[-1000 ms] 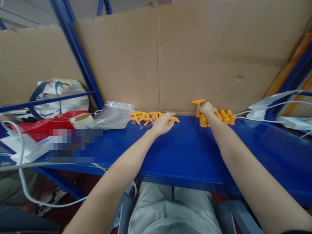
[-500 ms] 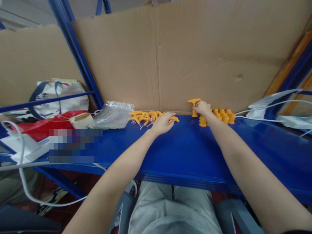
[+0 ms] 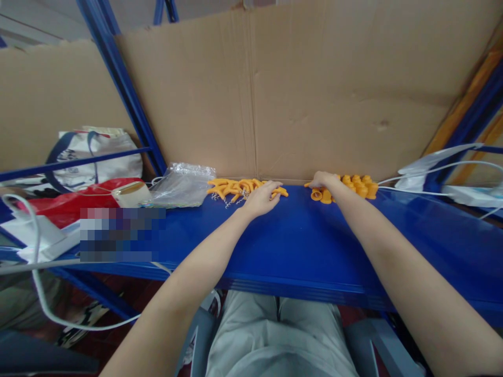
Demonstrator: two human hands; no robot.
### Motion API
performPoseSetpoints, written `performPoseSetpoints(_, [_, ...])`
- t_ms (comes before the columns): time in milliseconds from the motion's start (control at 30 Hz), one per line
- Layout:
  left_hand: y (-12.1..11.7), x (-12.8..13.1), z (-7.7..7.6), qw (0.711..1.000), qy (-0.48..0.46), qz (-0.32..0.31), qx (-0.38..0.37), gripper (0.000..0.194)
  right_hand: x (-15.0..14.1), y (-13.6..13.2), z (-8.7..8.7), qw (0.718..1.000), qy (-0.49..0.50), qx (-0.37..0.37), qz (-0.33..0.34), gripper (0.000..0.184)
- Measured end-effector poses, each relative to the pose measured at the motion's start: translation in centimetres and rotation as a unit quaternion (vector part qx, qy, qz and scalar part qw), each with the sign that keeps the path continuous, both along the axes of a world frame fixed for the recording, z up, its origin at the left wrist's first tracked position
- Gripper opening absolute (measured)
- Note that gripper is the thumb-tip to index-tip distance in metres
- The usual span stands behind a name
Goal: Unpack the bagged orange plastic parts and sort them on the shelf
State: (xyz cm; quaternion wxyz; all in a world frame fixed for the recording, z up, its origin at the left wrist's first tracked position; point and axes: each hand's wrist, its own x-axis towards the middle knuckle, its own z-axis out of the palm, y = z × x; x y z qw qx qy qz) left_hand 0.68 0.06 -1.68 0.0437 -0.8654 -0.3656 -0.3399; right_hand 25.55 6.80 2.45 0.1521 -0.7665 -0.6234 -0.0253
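My left hand rests at the right end of a loose pile of orange corkscrew handles, whose metal spirals poke out toward me. Its thumb and fingers are apart over the pile, with one handle partly under them. At the back of the blue surface, my right hand is closed round an orange corkscrew, tipped so that its round hollow end faces me. Most of its handle is hidden by the fingers. Right beside that hand stand several orange corkscrew sleeves in a tight group.
A tall cardboard sheet closes off the back of the blue shelf. To the left lie a clear plastic bag, a red bag and white power strips with cables. More white cables run at the right.
My right hand has moved slightly left and tilted the corkscrew from upright, so its hollow end now points toward me. My left hand stays where it was.
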Motion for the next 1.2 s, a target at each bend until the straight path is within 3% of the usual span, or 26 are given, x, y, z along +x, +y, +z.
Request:
performPoseSetpoints(100, [0.2,-0.1,-0.1,1.000,0.016,-0.006,-0.001,0.033,-0.2,-0.6,0.2,0.995,-0.053,-0.077,-0.039,0.028])
performPoseSetpoints(200, [0.3,-0.3,-0.2,0.998,0.062,-0.013,-0.009,0.033,-0.4,-1.4,0.7,0.993,-0.097,-0.053,-0.036,0.036])
performPoseSetpoints(467, [-0.2,-0.6,-0.1,0.969,0.200,0.121,-0.084,0.041,0.5,-5.1,3.3,0.992,-0.119,0.003,-0.039,0.042])
performPoseSetpoints(633, [-0.3,-0.3,0.0,0.964,0.195,0.158,-0.088,0.037,1.7,-7.7,4.1,0.991,-0.112,-0.074,0.007,0.034])
performPoseSetpoints(767, [0.1,-0.2,-0.1,0.965,0.177,0.172,-0.090,0.036,1.9,-9.4,3.0,0.987,-0.086,-0.129,0.044,0.026])
performPoseSetpoints(967, [0.2,0.0,0.0,0.976,0.123,0.163,-0.073,0.033,1.2,-10.2,-0.5,0.997,-0.076,0.016,-0.004,0.051])
performPoseSetpoints(1067, [0.0,0.2,0.2,0.982,0.075,0.156,-0.074,0.032,1.1,-9.9,-1.7,0.998,-0.058,0.025,-0.009,0.056])
performPoseSetpoints(1200, [-0.6,0.6,0.7,0.985,0.032,0.149,-0.085,0.026,1.7,-9.4,-2.2,0.998,-0.051,0.019,0.016,0.049])
